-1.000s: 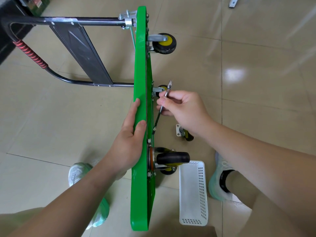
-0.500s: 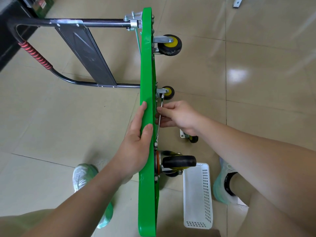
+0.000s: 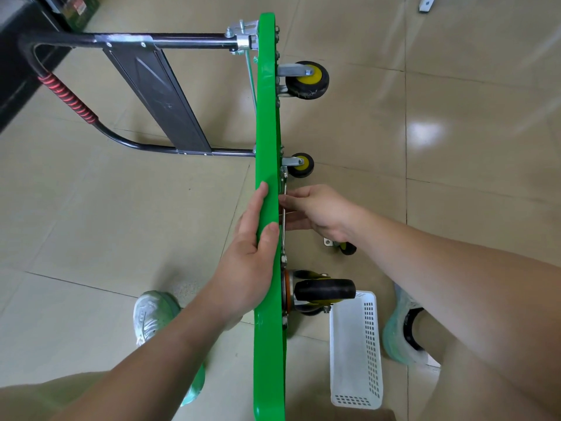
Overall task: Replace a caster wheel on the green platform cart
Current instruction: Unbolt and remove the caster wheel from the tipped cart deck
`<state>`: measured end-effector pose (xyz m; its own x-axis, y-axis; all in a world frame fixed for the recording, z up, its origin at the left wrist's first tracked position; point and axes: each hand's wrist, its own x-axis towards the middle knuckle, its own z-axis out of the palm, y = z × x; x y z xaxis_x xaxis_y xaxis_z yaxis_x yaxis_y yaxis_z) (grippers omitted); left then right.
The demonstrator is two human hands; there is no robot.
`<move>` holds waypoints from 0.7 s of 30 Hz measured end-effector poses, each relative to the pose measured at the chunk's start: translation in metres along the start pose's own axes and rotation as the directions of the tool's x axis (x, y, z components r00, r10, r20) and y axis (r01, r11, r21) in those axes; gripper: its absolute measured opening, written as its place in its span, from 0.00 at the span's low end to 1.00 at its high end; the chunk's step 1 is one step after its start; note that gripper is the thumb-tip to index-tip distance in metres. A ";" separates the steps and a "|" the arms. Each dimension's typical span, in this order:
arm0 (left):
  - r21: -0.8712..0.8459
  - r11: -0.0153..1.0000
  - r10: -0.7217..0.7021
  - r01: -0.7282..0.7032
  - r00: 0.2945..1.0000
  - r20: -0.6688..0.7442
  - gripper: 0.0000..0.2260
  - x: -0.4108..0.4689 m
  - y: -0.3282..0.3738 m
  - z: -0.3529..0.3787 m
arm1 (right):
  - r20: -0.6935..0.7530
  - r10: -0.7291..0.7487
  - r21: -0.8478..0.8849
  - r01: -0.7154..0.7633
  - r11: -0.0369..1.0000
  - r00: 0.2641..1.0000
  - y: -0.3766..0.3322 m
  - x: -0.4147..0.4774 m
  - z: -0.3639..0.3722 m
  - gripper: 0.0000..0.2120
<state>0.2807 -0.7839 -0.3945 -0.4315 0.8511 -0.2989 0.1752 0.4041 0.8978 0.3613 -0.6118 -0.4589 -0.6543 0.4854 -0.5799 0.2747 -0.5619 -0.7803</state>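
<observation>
The green platform cart (image 3: 267,132) stands on its edge, underside facing right. My left hand (image 3: 252,250) grips its upper edge, fingers on the far face and thumb on the rim. My right hand (image 3: 318,209) holds a metal wrench (image 3: 284,189) flat against the underside, its head up by the base of a small yellow-hubbed caster (image 3: 300,165). A larger yellow caster (image 3: 308,80) sits at the far end. A black swivel caster (image 3: 321,291) is mounted near me. A loose small caster (image 3: 341,246) lies on the floor behind my right wrist.
The black folding handle (image 3: 69,98) with a red grip juts left over the tiled floor. A white perforated basket (image 3: 356,354) lies on the floor right of the cart. My shoes (image 3: 153,314) flank the platform. Dark furniture (image 3: 18,56) fills the top left.
My right hand brought the wrench from tilted away out to the right to flat against the underside, its head now at the small caster's base. The view shifted slightly; my left hand kept its grip.
</observation>
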 end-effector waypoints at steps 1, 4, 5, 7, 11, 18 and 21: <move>-0.001 1.000 -0.002 0.002 1.000 0.000 0.25 0.000 0.000 0.000 | -0.003 -0.012 -0.003 0.012 1.000 1.000 0.000 0.000 0.000 0.14; 0.005 1.000 -0.001 0.001 1.000 -0.006 0.26 0.000 0.002 0.000 | -0.051 -0.025 0.013 0.025 1.000 0.998 0.007 0.000 -0.003 0.14; 0.007 1.000 -0.001 0.001 1.000 -0.007 0.26 0.000 0.001 0.000 | -0.064 -0.021 0.022 0.022 1.000 0.998 0.009 0.000 -0.004 0.14; 0.012 1.000 -0.005 0.005 1.000 -0.006 0.26 0.000 0.001 0.000 | -0.081 -0.002 0.048 0.006 0.999 0.997 0.011 -0.002 -0.006 0.13; 0.004 1.000 -0.001 0.001 1.000 -0.009 0.25 -0.001 0.002 0.001 | -0.109 0.027 0.089 -0.017 0.996 0.994 0.014 -0.003 -0.002 0.14; 0.000 1.000 0.000 0.000 1.000 -0.007 0.25 -0.002 0.007 0.000 | -0.132 0.030 0.066 -0.021 0.998 0.991 0.016 -0.003 -0.002 0.16; 0.001 1.000 -0.012 0.012 1.000 -0.003 0.25 -0.003 0.008 0.000 | -0.137 -0.061 0.005 0.063 0.998 0.989 0.009 -0.011 0.005 0.09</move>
<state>0.2832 -0.7835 -0.3859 -0.4361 0.8454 -0.3085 0.1711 0.4144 0.8939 0.3675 -0.6256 -0.4585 -0.5672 0.6062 -0.5575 0.2297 -0.5337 -0.8139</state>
